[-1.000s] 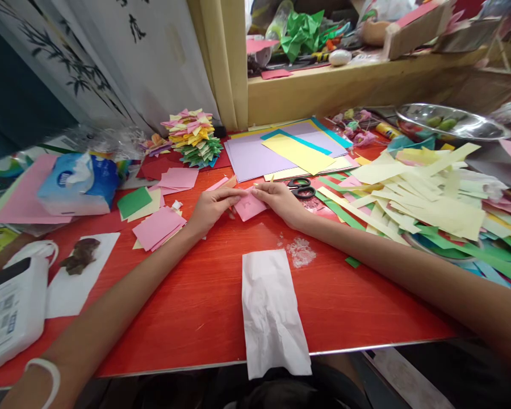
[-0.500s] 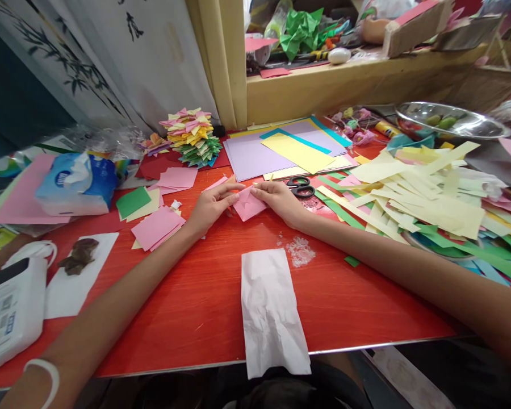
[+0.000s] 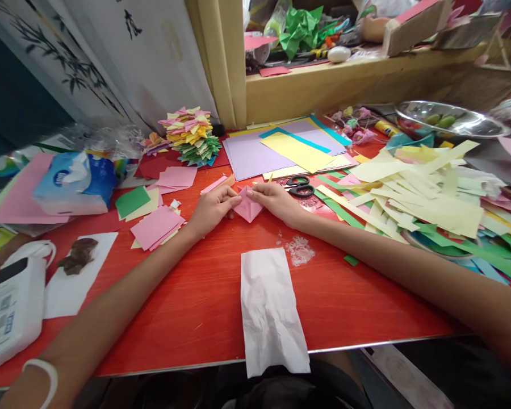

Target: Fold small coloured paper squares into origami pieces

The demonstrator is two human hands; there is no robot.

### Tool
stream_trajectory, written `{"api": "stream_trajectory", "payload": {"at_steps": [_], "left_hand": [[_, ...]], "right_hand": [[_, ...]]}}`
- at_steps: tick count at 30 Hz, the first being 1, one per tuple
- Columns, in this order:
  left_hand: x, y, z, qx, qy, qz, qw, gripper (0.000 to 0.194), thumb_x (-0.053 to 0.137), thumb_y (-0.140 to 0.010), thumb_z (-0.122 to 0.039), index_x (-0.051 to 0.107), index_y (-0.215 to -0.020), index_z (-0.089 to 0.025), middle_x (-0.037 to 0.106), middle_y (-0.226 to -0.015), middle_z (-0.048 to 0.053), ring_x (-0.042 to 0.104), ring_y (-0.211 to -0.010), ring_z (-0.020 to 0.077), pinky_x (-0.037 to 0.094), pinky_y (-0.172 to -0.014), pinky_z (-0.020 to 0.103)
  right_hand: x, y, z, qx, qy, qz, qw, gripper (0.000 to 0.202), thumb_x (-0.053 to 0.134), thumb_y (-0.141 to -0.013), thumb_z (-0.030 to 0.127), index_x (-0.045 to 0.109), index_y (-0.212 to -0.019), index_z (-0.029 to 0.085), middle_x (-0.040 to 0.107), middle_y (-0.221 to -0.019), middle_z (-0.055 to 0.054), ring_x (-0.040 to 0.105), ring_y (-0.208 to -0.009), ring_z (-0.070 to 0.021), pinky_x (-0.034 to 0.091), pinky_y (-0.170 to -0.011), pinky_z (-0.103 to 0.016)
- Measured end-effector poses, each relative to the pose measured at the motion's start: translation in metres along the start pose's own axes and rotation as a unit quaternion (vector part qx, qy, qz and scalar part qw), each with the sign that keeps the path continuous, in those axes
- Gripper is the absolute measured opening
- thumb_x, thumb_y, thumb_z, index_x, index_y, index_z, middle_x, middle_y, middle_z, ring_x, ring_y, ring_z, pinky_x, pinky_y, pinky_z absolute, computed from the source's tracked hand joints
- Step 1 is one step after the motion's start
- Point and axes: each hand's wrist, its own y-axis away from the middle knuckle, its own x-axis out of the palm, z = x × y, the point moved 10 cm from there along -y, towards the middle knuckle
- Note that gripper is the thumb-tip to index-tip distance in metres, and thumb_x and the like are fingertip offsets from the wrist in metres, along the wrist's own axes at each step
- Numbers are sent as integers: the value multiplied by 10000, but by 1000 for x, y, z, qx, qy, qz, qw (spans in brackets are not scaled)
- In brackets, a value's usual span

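Note:
Between my two hands is a small piece of folded pink paper (image 3: 248,208), with creases and a pointed lower corner. My left hand (image 3: 215,205) pinches its left side between thumb and fingers. On its right side, my right hand (image 3: 276,200) grips it with the thumb on top. Just right of my right hand lie black-handled scissors (image 3: 301,187). Left of my left hand are loose pink paper squares (image 3: 156,226) and a green square (image 3: 133,201). A crumpled white paper sheet (image 3: 272,309) lies nearer me, hanging over the table edge.
A tiered stack of folded coloured paper (image 3: 192,137) stands at the back left. Large lilac sheets (image 3: 243,156) lie behind my hands. Paper strips (image 3: 426,199) heap up at right, before a metal bowl (image 3: 489,126). A tissue pack (image 3: 75,184) and a white device (image 3: 15,312) sit left.
The pink paper has turned slightly between my hands, and its folded faces show more upright with the point toward me. Both hands have shifted only a little.

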Motion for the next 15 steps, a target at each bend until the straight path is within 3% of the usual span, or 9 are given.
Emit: {"api": "stream_trajectory", "payload": {"at_steps": [7, 15], "left_hand": [[2, 0, 2, -12, 37, 5, 999, 237, 531, -756, -394, 493, -727, -161, 561, -539, -24, 534, -477, 102, 430, -503, 211], [5, -3, -1, 17, -13, 21, 1000, 303, 542, -734, -445, 512, -678, -149, 475, -605, -36, 442, -529, 69, 374, -514, 184]], "right_hand": [[6, 1, 1, -3, -10, 33, 999, 319, 424, -831, 422, 498, -707, 137, 484, -669, -4, 415, -603, -91, 332, -571, -230], [6, 0, 5, -19, 57, 34, 998, 362, 425, -828, 438, 394, -599, 159, 344, -597, 27, 317, -559, -80, 257, -531, -232]]}}
